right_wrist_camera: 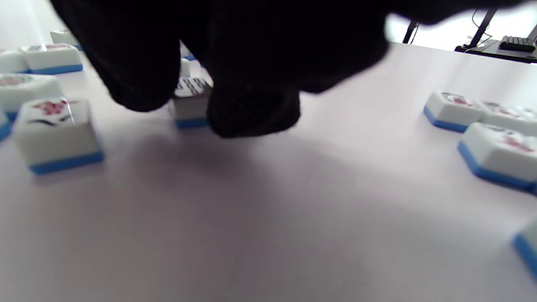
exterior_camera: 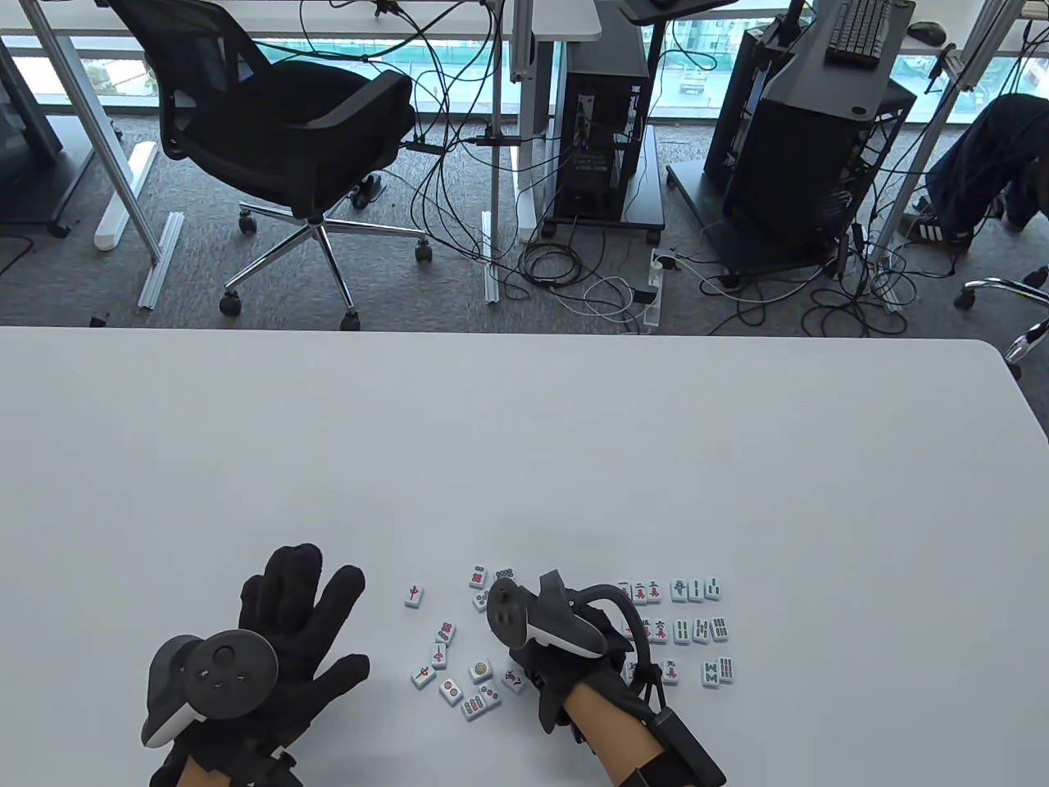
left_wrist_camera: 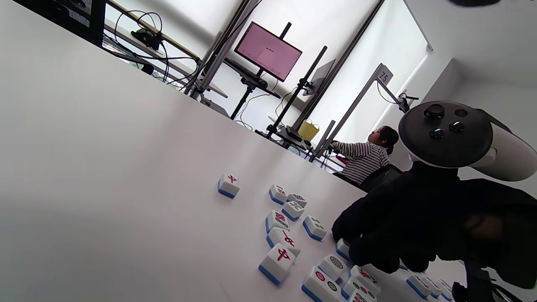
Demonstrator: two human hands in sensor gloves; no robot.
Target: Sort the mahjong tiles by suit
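Note:
White mahjong tiles with blue backs lie face up near the table's front edge. A loose group [exterior_camera: 459, 676] sits between my hands, and one red-character tile [exterior_camera: 415, 596] lies apart. Sorted rows [exterior_camera: 680, 629] stand to the right of my right hand. My left hand [exterior_camera: 328, 627] lies flat on the table with fingers spread, holding nothing. My right hand [exterior_camera: 510, 616] hovers over the loose tiles, its fingers hidden under the tracker. In the right wrist view its fingertips [right_wrist_camera: 251, 111] pinch a tile [right_wrist_camera: 189, 110] that rests on the table. The same hand [left_wrist_camera: 369, 247] shows curled down onto the tiles.
The white table [exterior_camera: 524, 459] stretches far beyond the tiles. Off the table stand an office chair [exterior_camera: 279, 139], computer towers and cables on the floor. A person sits at a desk in the background [left_wrist_camera: 365, 155].

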